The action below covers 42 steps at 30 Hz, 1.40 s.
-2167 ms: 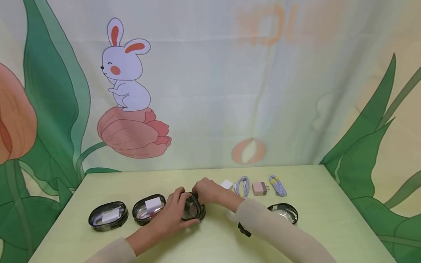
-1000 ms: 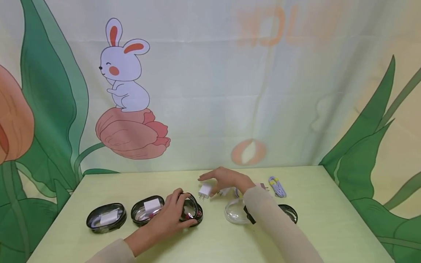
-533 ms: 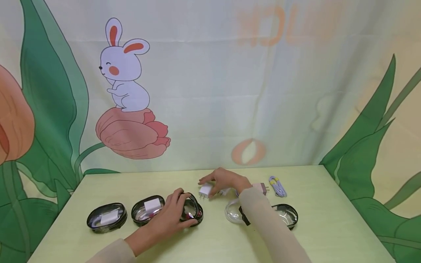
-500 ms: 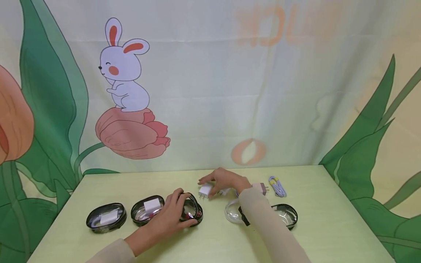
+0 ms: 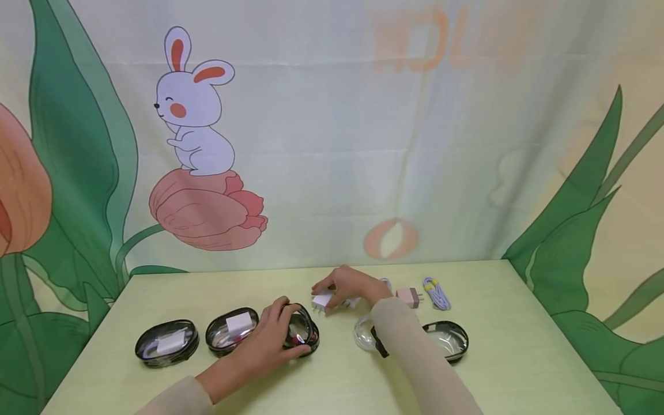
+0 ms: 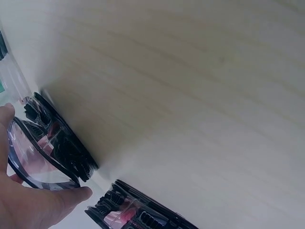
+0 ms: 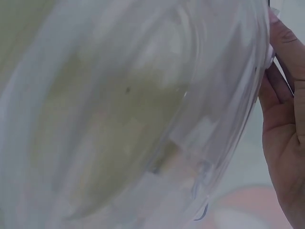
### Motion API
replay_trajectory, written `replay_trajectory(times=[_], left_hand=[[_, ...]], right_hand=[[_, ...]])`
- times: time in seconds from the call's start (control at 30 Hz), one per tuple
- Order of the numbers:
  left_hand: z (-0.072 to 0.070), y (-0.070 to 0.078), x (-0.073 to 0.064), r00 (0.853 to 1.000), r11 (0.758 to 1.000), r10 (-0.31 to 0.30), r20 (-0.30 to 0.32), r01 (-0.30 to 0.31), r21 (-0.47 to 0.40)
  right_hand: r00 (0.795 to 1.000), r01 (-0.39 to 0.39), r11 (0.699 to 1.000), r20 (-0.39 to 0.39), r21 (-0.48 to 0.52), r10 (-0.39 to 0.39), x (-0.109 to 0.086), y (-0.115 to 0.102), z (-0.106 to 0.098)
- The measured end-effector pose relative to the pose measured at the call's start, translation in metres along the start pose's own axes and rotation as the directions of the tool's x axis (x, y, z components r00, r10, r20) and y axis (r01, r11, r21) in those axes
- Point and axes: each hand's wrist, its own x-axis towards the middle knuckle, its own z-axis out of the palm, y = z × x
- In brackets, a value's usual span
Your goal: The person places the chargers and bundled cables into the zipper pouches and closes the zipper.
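Observation:
In the head view my left hand (image 5: 259, 337) grips a clear oval pouch with black trim (image 5: 305, 340); its lid is raised. The left wrist view shows the thumb and fingers around that raised lid (image 6: 38, 155), with something dark and reddish inside. My right hand (image 5: 349, 285) pinches a white charger plug (image 5: 322, 300) between thumb and fingers, at the table surface behind the pouch. Another white plug (image 5: 354, 302) lies partly hidden under this hand. Transparent plastic (image 7: 119, 109) fills most of the right wrist view, and the charger is hidden there.
Two black-trimmed pouches, the left one (image 5: 168, 343) and the middle one (image 5: 233, 329), hold white plugs. Under the right forearm stand a clear pouch (image 5: 365, 334) and a black-trimmed pouch (image 5: 450, 340). A pink plug (image 5: 408, 297) and a coiled cable (image 5: 437, 294) lie at the back.
My right hand has left the pouch and moved right and back to the white charger plug, where its fingers have drawn in slightly. The left hand has stayed on the pouch.

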Motion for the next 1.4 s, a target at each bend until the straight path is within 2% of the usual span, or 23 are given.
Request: replay_trajectory(times=[0.27,0.63,0.87,1.17,1.4], left_hand=[[0.002,-0.001,0.001,1.000,1.000,0.002,0.000,-0.002,0.000],[0.001,0.001,0.003,1.000,1.000,-0.011,0.007,0.011,-0.004],[0.002,0.000,0.002,1.000,1.000,-0.006,0.007,0.006,-0.002],[-0.001,0.002,-0.001,1.000,1.000,0.016,-0.008,-0.016,-0.002],[-0.003,0.002,-0.002,1.000,1.000,0.015,-0.016,-0.015,0.011]], right_hand=[[0.997,-0.075,0.997,-0.018,0.030,0.076,0.001,-0.002,0.003],[0.996,-0.074,0.997,-0.048,0.014,0.075,0.000,-0.005,0.000],[0.998,-0.032,0.997,-0.053,-0.073,0.029,0.002,-0.010,0.001],[0.993,-0.054,0.994,-0.114,-0.097,0.043,-0.002,-0.015,-0.009],[0.986,-0.064,0.993,-0.161,-0.095,0.048,-0.009,-0.030,-0.018]])
